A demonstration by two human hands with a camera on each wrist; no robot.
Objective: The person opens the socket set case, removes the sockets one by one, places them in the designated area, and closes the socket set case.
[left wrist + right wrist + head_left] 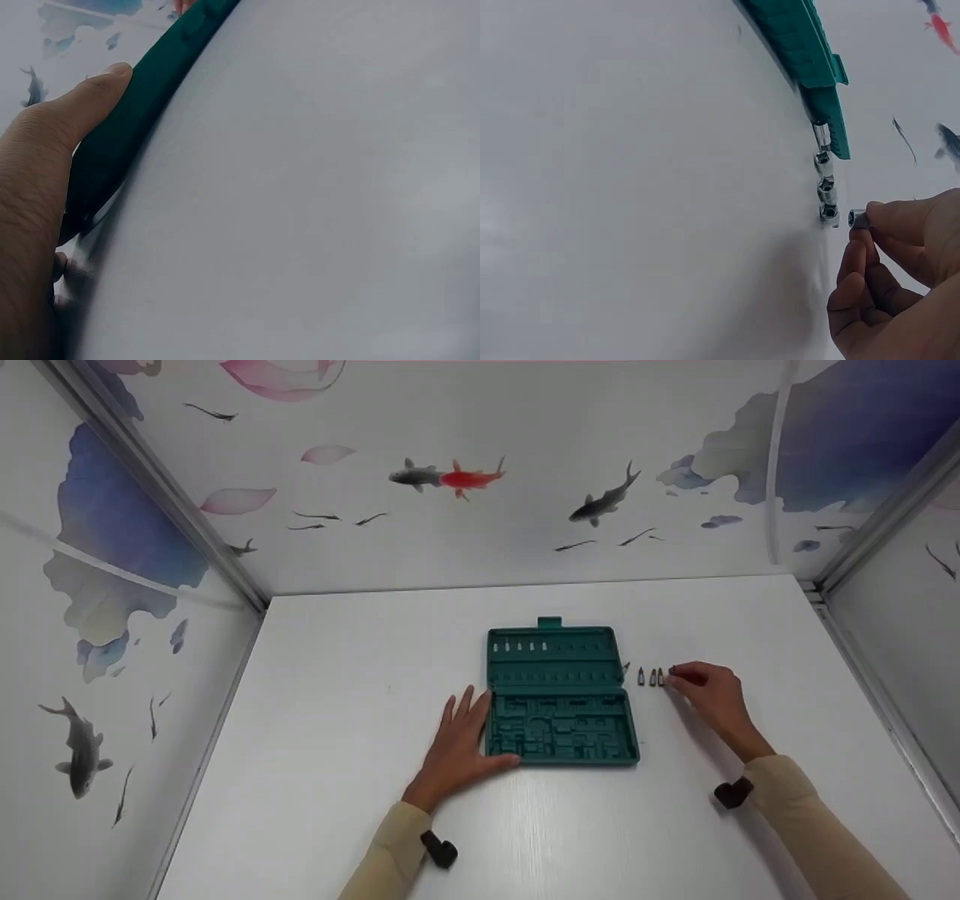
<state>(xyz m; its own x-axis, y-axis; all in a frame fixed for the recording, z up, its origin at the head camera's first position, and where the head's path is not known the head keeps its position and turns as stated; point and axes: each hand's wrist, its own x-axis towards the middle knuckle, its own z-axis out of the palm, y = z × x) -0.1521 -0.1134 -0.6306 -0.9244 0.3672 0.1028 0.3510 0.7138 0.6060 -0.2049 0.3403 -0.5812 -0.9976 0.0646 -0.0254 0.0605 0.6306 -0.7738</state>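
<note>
A green plastic tool case (pixel 577 763) lies opened flat on the white table, its moulded recesses facing up. My left hand (pixel 459 751) rests at its near left corner, thumb against the front edge and straight fingers along the left side. Several small silver pieces (pixel 519 646) stand in the upper row of the far half. To the right of the case, my right hand (pixel 712 697) pinches a small metal socket (pixel 859 218) between thumb and fingertips, just off the table. Several similar sockets (pixel 826 187) stand in a line between that hand and the case.
The white table (pixel 337 720) extends around the case on every side. Printed panels with fish and petals form the back wall (pixel 510 540) and sides, with metal framing (pixel 172 487) at the corners. A dark wrist device (pixel 733 793) sits on the right sleeve.
</note>
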